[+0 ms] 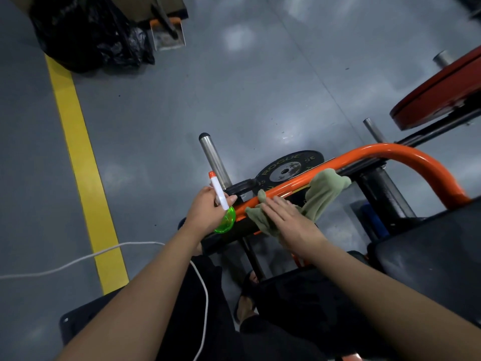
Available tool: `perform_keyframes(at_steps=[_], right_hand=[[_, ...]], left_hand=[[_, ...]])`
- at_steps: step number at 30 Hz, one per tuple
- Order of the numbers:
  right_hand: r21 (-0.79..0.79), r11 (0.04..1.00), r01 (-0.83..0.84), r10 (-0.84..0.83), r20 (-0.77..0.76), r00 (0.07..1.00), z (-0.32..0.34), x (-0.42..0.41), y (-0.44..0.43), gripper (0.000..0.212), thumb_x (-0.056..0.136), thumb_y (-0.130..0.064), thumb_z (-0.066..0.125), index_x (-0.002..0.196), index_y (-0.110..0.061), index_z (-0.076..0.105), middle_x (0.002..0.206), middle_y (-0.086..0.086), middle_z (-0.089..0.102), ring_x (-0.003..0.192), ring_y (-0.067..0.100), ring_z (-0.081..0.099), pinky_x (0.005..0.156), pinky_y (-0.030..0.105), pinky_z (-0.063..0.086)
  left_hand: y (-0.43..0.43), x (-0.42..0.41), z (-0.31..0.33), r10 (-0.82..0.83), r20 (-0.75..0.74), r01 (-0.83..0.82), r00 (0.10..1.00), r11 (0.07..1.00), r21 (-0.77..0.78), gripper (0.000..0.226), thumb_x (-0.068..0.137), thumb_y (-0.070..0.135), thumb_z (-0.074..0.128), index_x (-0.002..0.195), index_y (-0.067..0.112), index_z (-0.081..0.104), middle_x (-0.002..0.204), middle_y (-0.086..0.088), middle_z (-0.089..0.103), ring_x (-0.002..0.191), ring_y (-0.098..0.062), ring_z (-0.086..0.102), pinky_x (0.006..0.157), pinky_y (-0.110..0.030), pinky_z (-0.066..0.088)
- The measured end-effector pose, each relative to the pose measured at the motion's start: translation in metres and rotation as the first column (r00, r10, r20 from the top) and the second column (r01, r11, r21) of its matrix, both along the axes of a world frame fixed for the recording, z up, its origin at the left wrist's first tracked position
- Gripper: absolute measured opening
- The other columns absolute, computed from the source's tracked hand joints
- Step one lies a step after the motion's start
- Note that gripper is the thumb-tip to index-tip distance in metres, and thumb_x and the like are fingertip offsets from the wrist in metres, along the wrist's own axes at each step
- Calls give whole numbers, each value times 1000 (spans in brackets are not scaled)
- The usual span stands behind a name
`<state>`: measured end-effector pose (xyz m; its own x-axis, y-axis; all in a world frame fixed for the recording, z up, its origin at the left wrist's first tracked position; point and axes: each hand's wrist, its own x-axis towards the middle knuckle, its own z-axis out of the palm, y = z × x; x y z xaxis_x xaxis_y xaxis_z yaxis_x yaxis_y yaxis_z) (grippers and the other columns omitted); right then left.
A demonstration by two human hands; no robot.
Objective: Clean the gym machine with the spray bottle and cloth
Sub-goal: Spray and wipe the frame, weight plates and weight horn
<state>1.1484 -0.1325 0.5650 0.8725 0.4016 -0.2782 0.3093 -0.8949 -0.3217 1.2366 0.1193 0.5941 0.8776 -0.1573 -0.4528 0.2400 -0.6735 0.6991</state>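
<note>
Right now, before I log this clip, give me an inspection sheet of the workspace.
Surface: grey floor with a painted yellow line.
Job's things: green cloth draped over the machine's orange bar; spray bottle held beside it.
Clutter: black bag and dustpan on the floor, far left.
Grippers: left hand grips the spray bottle; right hand presses flat on the cloth.
Cables: white cable trails over the floor and the yellow line.
Surroundings: black weight plate behind the bar, steel peg, red plate at the right.

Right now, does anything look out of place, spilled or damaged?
Nothing spilled or damaged. One oddity: a white cable trails loose across the yellow line to the person's legs, a possible trip hazard.
</note>
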Motion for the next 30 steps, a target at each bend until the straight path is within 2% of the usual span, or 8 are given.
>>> perform_keyframes(at_steps=[3,7,12,17,21,23,27,30], right_hand=[[-213,960,-182,190,16,982,-4,13,-6,92,87,-2,44,162,-14,-8,170,6,-9,156,27,-9,126,41,-8],[-336,940,-53,37,-54,998,-7,38,-19,95,86,0,64,162,-10,8,164,13,18,156,32,6,115,33,-26],[-496,868,20,-127,-182,975,-4,60,5,69,70,-18,83,127,-14,43,127,8,53,123,30,48,117,42,27],[-419,906,-52,-64,-258,964,4,72,-2,80,79,-35,76,146,-18,37,132,5,55,127,29,47,110,45,29],[-363,909,-208,222,-2,975,-6,57,-9,90,57,-46,88,131,-11,50,112,8,60,100,31,59,91,48,46],[-376,872,-313,343,15,939,-11,47,0,77,75,-38,75,141,-9,46,123,13,56,112,35,55,104,52,41],[-327,648,-688,682,-155,715,-20,47,49,45,92,-23,37,123,-21,69,120,8,64,122,32,55,120,53,23],[-323,573,-753,673,-339,657,-43,43,83,31,95,-20,45,101,-15,75,99,5,74,102,29,68,101,41,45]], left_hand=[[0,3,0,0,31,0,1000,1000,-5,32,94,46,69,80,17,63,92,-2,56,79,-15,58,65,-27,38],[6,5,-2,3,21,-3,1000,1000,0,30,94,46,69,81,19,65,92,0,57,80,-14,59,64,-26,39],[11,7,-3,4,18,-4,1000,1000,20,27,94,42,71,80,21,64,93,-1,58,80,-13,59,63,-24,39],[11,10,-5,48,-3,-48,999,999,-25,25,95,36,71,82,15,65,88,-4,60,75,-12,58,62,-21,38],[15,8,-13,115,-5,-115,993,993,-24,25,96,36,70,84,15,67,87,-3,63,76,-10,59,56,-12,37],[22,6,-22,178,23,-177,984,984,-13,24,96,39,70,85,18,66,88,0,62,78,-9,60,57,-13,35],[43,5,-41,292,19,-292,956,956,-11,20,97,35,69,91,17,63,86,8,58,77,-3,57,56,-8,37],[60,8,-53,327,7,-327,945,945,-25,20,98,31,69,88,16,61,84,6,58,75,-3,57,57,-6,38]])
